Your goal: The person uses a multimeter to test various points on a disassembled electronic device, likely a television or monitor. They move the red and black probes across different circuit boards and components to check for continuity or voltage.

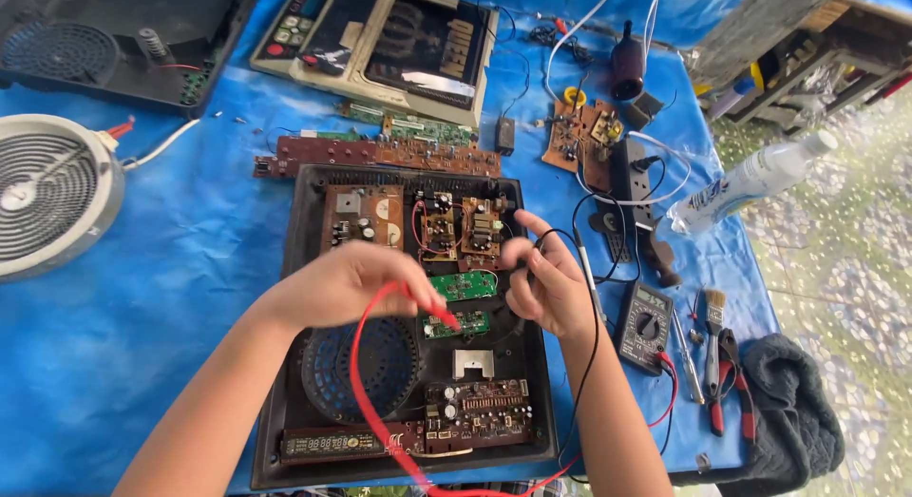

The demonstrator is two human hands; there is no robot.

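— Left fingers (404,274)?
— Curled together, pinching the red probe (439,312). Tip pointing down at a small green board (458,324).
— And the left hand (347,283) itself?
— Hovering above the middle of the open black casing (294,297), forearm reaching in from the lower left. Red lead (359,383) looping down from the grip, across the round fan grille (366,364), off the lower edge of view.
— Right fingers (524,255)?
— Bent inward, closed on the black probe (589,278). Black lead (597,354) running down along the wrist. Exact grip hard to make out.
— Right hand (549,283) placed where?
— Just beside the left one, over the casing's right half, close to a second green board (463,286).
— Inside the casing otherwise?
— Brown boards (456,226) along the top, a display board (328,445) along the bottom edge.
— Further out?
— Multimeter (646,326) right of the casing, both leads plugged in. Beyond it a brush (714,307), red-handled pliers (727,392), a dark cloth (793,411). Clear plastic bottle (750,183) lying at the upper right. Round coil heater (52,193) at far left. All on the desk, covered by a blue sheet (190,297).
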